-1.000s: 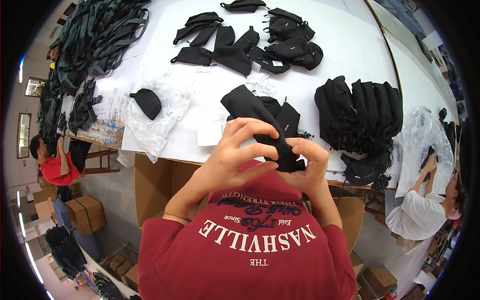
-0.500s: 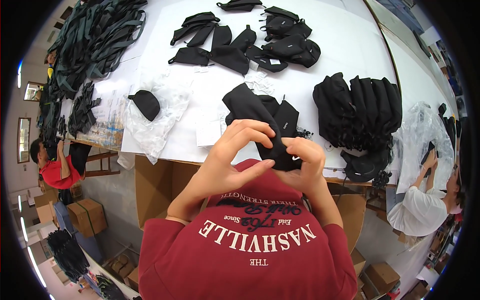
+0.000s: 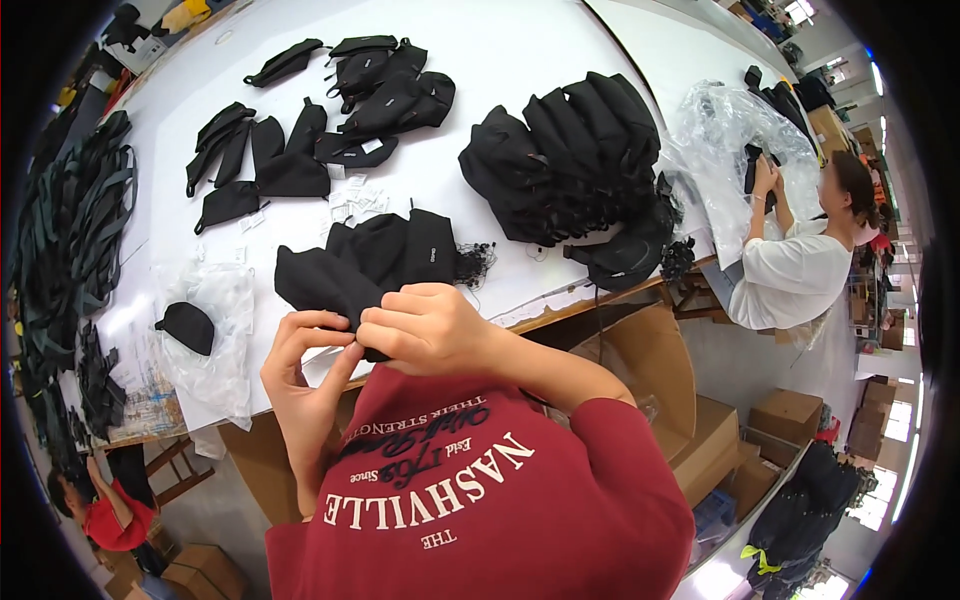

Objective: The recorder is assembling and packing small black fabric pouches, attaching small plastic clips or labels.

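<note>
At the table's near edge, a black fabric pouch [image 3: 318, 278] is held between my two hands. My left hand [image 3: 305, 375] pinches its near end with thumb and fingertips. Right beside it, my right hand [image 3: 425, 325] is closed on the same end, its fingers curled over the cloth, so the part between the fingers is hidden. Just beyond lies another black pouch [image 3: 430, 243] with a small pale mark. A tangle of thin black cords [image 3: 476, 264] is next to that pouch, and small white paper tags [image 3: 357, 200] are scattered behind.
Several black pouches [image 3: 290, 175] lie farther back on the white table [image 3: 480, 60]. A large heap of black pouches [image 3: 570, 160] stands right. Clear plastic [image 3: 225, 345] with a small black pouch [image 3: 187, 328], plus dark straps [image 3: 85, 240], are left. A co-worker [image 3: 800, 250] works at right.
The view has swung to the right. My hands have come closer together, and my right hand now curls over the held pouch's near end beside my left fingertips.
</note>
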Available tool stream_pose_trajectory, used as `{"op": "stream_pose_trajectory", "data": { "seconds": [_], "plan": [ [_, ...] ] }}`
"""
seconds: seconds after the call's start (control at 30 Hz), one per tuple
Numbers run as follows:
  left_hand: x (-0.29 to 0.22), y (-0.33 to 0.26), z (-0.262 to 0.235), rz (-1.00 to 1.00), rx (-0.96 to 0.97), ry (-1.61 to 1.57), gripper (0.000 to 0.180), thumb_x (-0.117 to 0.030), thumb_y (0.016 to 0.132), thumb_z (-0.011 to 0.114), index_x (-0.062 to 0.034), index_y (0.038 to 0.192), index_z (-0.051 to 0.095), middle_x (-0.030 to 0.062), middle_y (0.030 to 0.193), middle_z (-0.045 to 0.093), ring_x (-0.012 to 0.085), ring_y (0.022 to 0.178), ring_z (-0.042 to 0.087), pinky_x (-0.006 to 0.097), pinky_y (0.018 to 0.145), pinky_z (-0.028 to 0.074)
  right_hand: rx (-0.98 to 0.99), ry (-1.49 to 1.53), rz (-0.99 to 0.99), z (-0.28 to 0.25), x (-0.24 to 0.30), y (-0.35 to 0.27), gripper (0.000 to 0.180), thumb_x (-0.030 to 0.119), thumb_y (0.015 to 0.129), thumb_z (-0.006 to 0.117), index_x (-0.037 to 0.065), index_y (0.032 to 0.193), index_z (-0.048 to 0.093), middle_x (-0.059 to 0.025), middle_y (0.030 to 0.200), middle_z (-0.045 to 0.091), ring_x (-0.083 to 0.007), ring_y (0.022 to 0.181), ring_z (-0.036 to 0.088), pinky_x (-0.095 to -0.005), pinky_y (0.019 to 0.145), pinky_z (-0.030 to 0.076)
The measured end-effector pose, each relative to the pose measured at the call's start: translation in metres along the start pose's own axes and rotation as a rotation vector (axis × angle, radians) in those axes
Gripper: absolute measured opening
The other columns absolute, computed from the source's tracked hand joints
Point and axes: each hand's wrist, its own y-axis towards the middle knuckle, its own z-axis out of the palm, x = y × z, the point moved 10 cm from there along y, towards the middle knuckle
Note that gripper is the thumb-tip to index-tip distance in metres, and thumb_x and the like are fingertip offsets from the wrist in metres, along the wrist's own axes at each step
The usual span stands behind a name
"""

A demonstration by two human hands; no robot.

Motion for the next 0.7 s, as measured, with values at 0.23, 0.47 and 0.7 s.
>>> {"op": "stream_pose_trajectory", "data": {
  "seconds": [0.23,0.47,0.7],
  "plan": [
    [-0.002,-0.001,0.004,0.005,0.042,-0.055,0.011,0.005,0.068,0.065,-0.0015,0.077,0.062,0.0085,0.090,0.061,0.0192,0.089,0.056,0.029,0.082,0.042,-0.012,0.139,0.105,-0.009,-0.007,0.004,0.035,0.009,0.051,0.076,0.006,0.081,0.058,-0.0060,0.082,0.065,-0.0209,0.060,0.059,-0.0323,0.053,0.047],
    [0.000,-0.002,0.013,-0.008,0.047,-0.164,0.012,0.001,0.074,0.060,-0.0024,0.085,0.058,0.0079,0.093,0.058,0.0207,0.092,0.055,0.031,0.087,0.040,-0.206,0.283,0.198,-0.017,-0.021,-0.012,0.049,0.002,0.054,0.077,0.006,0.094,0.050,-0.0090,0.082,0.063,-0.0256,0.060,0.060,-0.0334,0.052,0.047],
    [-0.005,-0.004,0.010,0.028,0.033,0.010,0.012,-0.001,0.072,0.066,-0.0029,0.081,0.058,0.0063,0.088,0.058,0.0195,0.088,0.056,0.031,0.081,0.042,-0.094,0.177,0.053,-0.010,-0.007,-0.004,0.050,0.002,0.053,0.078,0.007,0.094,0.049,-0.0067,0.081,0.062,-0.0218,0.056,0.054,-0.0318,0.049,0.043]
  ]
}}
